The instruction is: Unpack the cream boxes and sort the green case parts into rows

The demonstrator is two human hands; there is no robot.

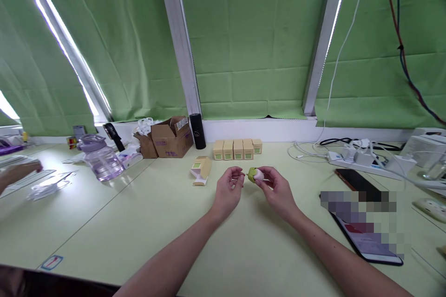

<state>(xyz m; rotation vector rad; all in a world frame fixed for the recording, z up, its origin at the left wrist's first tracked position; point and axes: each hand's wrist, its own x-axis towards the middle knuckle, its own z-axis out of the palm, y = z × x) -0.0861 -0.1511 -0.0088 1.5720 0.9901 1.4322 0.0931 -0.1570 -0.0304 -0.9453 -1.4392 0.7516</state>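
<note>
My right hand (275,189) pinches a small green and white object (255,175) above the pale green table (146,222). Just left of it, my left hand (228,191) is curled, thumb and fingertips close together, a finger's width from the object; nothing shows in it. Beyond the hands stands a row of several small beige boxes (237,149). One more beige box (201,170) lies opened on its side, left of my left hand.
A brown cardboard box (172,138), black cylinder (197,131) and clear purple-lidded jug (101,158) stand at the back left. A power strip with cables (362,158), a phone (355,181) and a tablet (372,241) lie on the right. Another person's hand (19,172) is far left.
</note>
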